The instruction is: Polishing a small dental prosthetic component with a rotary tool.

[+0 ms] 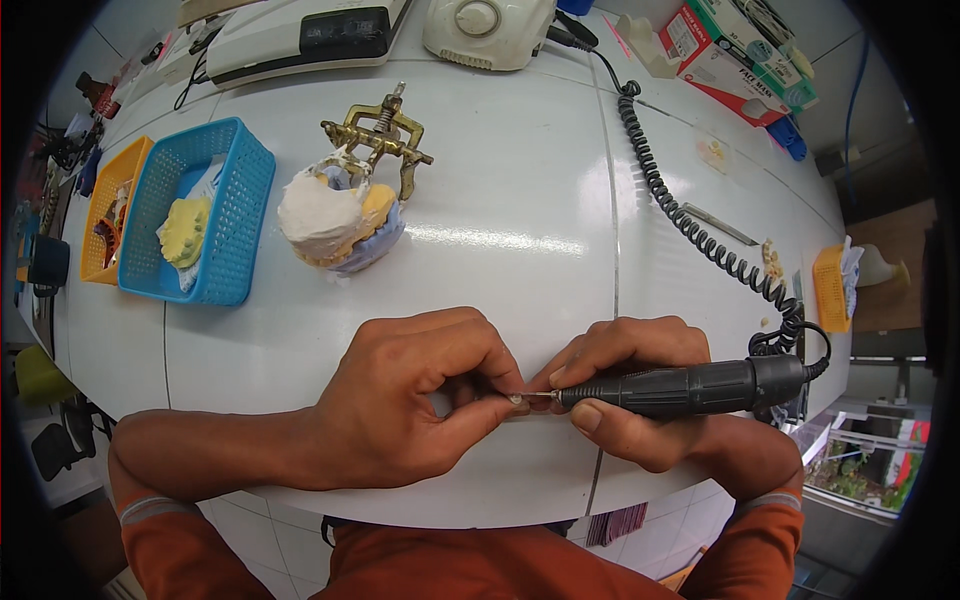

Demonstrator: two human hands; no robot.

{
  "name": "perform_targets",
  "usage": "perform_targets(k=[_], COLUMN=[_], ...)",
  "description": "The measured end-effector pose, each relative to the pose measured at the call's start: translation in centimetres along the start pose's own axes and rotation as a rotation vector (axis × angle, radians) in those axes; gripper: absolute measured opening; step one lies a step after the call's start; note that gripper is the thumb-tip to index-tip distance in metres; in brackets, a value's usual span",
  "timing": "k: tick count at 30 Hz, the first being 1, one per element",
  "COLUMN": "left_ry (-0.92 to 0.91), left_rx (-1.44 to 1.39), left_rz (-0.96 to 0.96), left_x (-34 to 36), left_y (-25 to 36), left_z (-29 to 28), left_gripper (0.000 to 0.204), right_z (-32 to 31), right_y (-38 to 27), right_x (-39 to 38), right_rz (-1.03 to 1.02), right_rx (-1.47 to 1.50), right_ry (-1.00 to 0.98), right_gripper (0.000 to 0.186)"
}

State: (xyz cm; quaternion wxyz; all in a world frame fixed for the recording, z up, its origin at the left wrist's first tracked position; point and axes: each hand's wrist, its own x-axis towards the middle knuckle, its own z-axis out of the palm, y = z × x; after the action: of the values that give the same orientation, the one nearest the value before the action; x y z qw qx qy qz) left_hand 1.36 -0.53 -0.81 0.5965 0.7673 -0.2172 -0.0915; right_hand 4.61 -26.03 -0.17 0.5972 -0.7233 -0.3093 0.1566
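My left hand (410,395) pinches a tiny pale piece (515,399) between thumb and fingertips near the table's front edge. My right hand (640,430) grips a black rotary handpiece (680,390) lying horizontally, its thin metal bit pointing left at the small piece, at or very near it. A black coiled cord (680,200) runs from the handpiece back across the table. Beyond my left hand stands a brass articulator (380,140) with a white, yellow and lavender cast (325,220) mounted in it.
Blue (240,200) and orange (110,180) baskets hold casts and pieces on the left. A cream control unit (480,30), white device (270,45) and mask boxes (740,70) line the back. A metal tool (720,222), small tan pieces (770,260) and another orange basket (830,290) are right.
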Motion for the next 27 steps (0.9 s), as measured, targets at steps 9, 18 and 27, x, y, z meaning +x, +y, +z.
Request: perform_targets(k=[9,18,27], left_ry=[0.001,0.015,0.006], left_rx=[0.0,-0.053,-0.061], left_rz=[-0.011,-0.033,-0.023], left_x=[0.0,0.0,0.0], left_y=[0.1,0.1,0.1], left_z=[-0.1,-0.2,-0.3], left_gripper=[0.016,0.013,0.012], right_z=[-0.3,0.1,-0.3], right_y=[-0.2,0.6,0.2], right_x=[0.1,-0.1,0.0], right_rz=[0.035,-0.054,-0.002], right_rx=[-0.042,0.126,0.047], right_ry=[-0.042,0.017,-0.054], right_gripper=[0.018,0.02,0.02])
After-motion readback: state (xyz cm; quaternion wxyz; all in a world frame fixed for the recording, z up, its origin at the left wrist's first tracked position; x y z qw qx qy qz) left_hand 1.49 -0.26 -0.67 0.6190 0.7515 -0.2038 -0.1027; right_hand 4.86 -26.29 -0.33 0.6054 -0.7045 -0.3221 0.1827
